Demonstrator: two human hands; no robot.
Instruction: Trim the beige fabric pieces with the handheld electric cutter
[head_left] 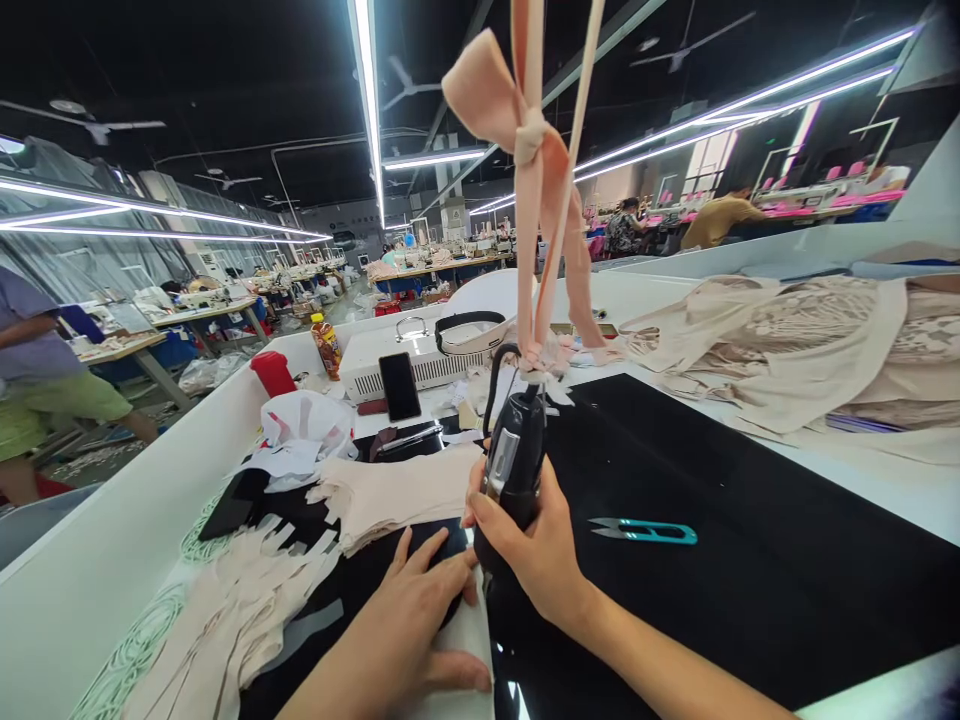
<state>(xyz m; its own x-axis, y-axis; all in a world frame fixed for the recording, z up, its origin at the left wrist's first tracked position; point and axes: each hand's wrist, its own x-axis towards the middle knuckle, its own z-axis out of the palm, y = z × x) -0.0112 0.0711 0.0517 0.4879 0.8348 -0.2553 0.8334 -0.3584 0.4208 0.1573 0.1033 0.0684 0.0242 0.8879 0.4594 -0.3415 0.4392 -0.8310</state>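
Note:
My right hand [536,545] is wrapped round the body of a black handheld electric tool [523,440], held upright. Pinkish fabric straps [529,230], knotted into a bow, run down to its top end. Its lower end is hidden behind my hand, so the exact kind of tool does not show. Close to its left, my left hand [420,610] lies with fingers spread, pressing on a pale fabric piece [465,640] and a dark flat piece [442,540]. Just beyond my left fingertips is a stack of beige cut fabric [412,490].
Teal thread snips [652,531] lie on the black board [712,600] at right. More beige pieces [217,610] are at left, beige garments [810,340] at far right. Behind are a phone [400,387], white machine box [367,365] and drink bottle [325,345]. A person [45,380] is at left.

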